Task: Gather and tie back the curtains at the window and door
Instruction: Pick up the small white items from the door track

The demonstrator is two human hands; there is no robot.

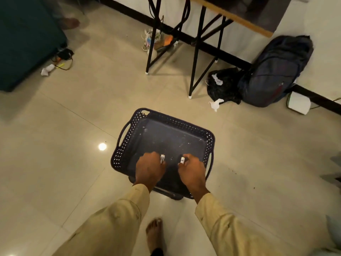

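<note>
Both hands low over the near end of the basket (177, 121). Left hand (149, 167) curled round a small white-tagged tie (162, 158), right hand (193, 170) pinching a second tie (182, 160); the tags point away from me, side by side. No curtains in view, so I cannot tell which hand lies nearer; I judge I must look up first

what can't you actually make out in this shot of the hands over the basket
All head view.
1. White-labelled piece in the left hand and second piece in the right hand: mostly covered by curled fingers, print too small to read.
2. Basket: near rim hidden behind both wrists.
3. Table: top cut off by the upper edge.
4. Curtains, window, door: outside the frame.
</note>
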